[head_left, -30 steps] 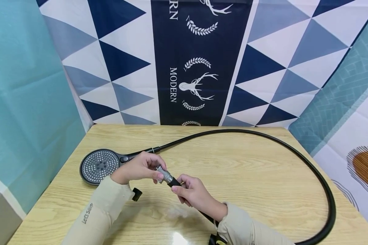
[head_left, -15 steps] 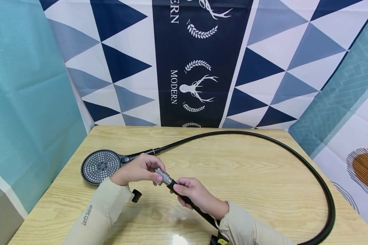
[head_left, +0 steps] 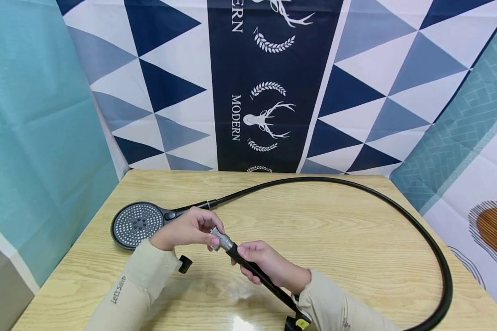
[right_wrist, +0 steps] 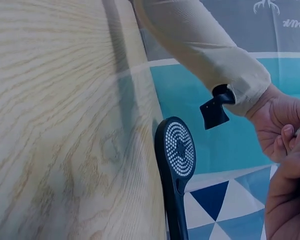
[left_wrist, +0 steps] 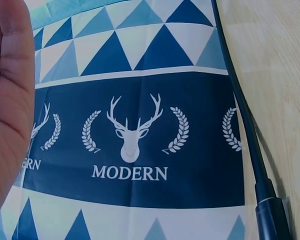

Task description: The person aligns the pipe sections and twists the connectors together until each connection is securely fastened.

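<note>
My left hand (head_left: 190, 228) pinches a silver metal connector (head_left: 222, 239) between thumb and fingers, above the table in the head view. A black hose (head_left: 262, 277) runs from this connector down to the right. Just below the metal, my right hand (head_left: 271, 265) grips the hose, thumb on top and fingers underneath. A black shower head (head_left: 135, 225) with a grey nozzle face lies behind the left forearm, its handle partly hidden by the left hand. In the right wrist view, the left hand (right_wrist: 280, 117) shows beyond the right fingers, which partly cover the connector.
The long hose (head_left: 372, 188) leaves the shower handle, arcs along the back of the wooden table (head_left: 314, 220) and curves down the right side. Patterned cloth (head_left: 165, 82) hangs behind. Black camera mounts (head_left: 185, 264) stick out at both cuffs.
The right hand has turned and shifted slightly down the hose, so more of the black length shows through its grip. The left hand stays on the connector, nearly still.
</note>
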Tool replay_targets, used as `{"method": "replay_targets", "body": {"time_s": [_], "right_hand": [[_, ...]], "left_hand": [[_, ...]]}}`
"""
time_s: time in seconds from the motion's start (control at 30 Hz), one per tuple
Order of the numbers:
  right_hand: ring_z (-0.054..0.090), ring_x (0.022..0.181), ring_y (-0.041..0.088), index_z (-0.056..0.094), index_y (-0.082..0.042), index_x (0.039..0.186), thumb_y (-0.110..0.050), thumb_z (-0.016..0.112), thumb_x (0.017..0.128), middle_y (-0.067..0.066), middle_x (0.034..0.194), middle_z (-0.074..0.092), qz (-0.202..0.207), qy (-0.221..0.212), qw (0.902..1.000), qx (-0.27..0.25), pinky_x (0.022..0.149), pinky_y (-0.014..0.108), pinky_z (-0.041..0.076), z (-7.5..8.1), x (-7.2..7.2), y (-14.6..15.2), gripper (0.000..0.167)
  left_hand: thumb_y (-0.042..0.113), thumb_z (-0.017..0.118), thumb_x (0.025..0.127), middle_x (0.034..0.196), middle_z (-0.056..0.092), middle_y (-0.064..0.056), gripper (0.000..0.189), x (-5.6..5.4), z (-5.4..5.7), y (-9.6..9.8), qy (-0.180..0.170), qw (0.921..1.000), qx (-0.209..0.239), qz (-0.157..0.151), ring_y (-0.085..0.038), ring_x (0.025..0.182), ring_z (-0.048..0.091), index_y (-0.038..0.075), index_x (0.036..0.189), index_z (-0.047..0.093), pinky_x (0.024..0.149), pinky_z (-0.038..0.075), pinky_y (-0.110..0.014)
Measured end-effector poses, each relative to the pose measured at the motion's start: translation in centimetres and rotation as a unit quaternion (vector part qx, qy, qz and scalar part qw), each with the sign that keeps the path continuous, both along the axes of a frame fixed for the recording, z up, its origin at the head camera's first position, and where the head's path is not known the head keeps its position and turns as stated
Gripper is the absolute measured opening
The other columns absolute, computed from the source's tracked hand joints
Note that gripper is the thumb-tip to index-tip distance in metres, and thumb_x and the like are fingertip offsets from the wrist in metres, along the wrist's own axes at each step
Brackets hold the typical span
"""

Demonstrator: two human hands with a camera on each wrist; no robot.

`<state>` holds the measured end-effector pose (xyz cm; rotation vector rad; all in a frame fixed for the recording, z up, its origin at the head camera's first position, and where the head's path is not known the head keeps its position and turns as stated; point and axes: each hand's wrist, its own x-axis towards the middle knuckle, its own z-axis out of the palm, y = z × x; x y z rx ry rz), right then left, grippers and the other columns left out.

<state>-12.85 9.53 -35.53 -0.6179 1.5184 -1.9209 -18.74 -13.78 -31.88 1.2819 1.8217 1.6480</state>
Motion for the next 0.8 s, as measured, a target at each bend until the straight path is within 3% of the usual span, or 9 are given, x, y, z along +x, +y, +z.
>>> {"method": "replay_targets", "body": {"time_s": [0.07, 0.2, 0.3, 0.43, 0.63, 0.8], "right_hand": [[0.045, 0.045, -0.001, 0.056, 0.007, 0.091, -0.028, 0.05, 0.099, -0.007, 0.058, 0.052, -0.008, -0.016, 0.9998, 0.002, 0.044, 0.014, 0.037, 0.0, 0.1, -0.1, 0.036], [0.047, 0.044, 0.001, 0.057, -0.007, 0.092, -0.021, 0.048, 0.099, -0.005, 0.06, 0.054, -0.036, -0.051, 0.9979, 0.017, 0.043, 0.015, 0.038, 0.2, 0.2, -0.4, 0.018], [0.048, 0.045, 0.003, 0.052, -0.005, 0.1, -0.019, 0.054, 0.095, -0.002, 0.064, 0.057, -0.07, -0.062, 0.9947, 0.043, 0.043, 0.015, 0.039, 0.6, 0.2, -0.6, 0.015], [0.051, 0.05, 0.006, 0.047, -0.002, 0.105, -0.013, 0.063, 0.088, 0.003, 0.073, 0.059, -0.117, -0.066, 0.9874, 0.084, 0.045, 0.017, 0.041, 1.2, 0.4, -0.9, 0.026], [0.058, 0.057, 0.009, 0.055, -0.002, 0.092, -0.003, 0.068, 0.082, 0.002, 0.076, 0.062, -0.181, -0.07, 0.976, 0.099, 0.045, 0.019, 0.045, 2.1, 0.7, -1.3, 0.017], [0.06, 0.06, 0.009, 0.06, -0.006, 0.089, 0.002, 0.07, 0.08, 0.0, 0.075, 0.064, -0.218, -0.065, 0.9696, 0.09, 0.046, 0.02, 0.045, 2.3, 0.8, -1.5, 0.016]], "left_hand": [[0.014, 0.071, 0.088, 0.078, 0.062, -0.029, 0.032, 0.0, 0.0, 0.0, 0.007, 1.0, 0.003, 0.001, -0.006, 0.066, 0.061, -0.015, 0.092, 0.057, 0.056, 0.052, -0.025], [0.014, 0.07, 0.088, 0.078, 0.06, -0.032, 0.033, -0.2, -0.1, -0.1, 0.01, 0.9999, 0.01, 0.002, -0.007, 0.066, 0.062, -0.016, 0.092, 0.057, 0.055, 0.052, -0.025], [0.02, 0.071, 0.088, 0.078, 0.062, -0.029, 0.039, -0.2, 0.1, -0.2, 0.005, 0.9999, 0.005, 0.008, -0.007, 0.065, 0.062, -0.016, 0.093, 0.057, 0.055, 0.052, -0.026], [0.028, 0.072, 0.086, 0.08, 0.066, -0.017, 0.047, -0.1, 0.2, -0.1, -0.006, 0.9998, -0.007, 0.015, -0.007, 0.065, 0.061, -0.016, 0.094, 0.057, 0.056, 0.052, -0.025], [0.028, 0.073, 0.086, 0.081, 0.065, -0.022, 0.047, -0.2, 0.1, 0.0, -0.009, 0.9996, -0.015, 0.021, -0.007, 0.065, 0.061, -0.016, 0.094, 0.057, 0.057, 0.052, -0.026], [0.03, 0.074, 0.084, 0.083, 0.067, -0.008, 0.05, -0.3, 0.3, 0.0, -0.023, 0.9991, -0.023, 0.028, -0.008, 0.064, 0.062, -0.017, 0.095, 0.058, 0.059, 0.053, -0.027]]}}
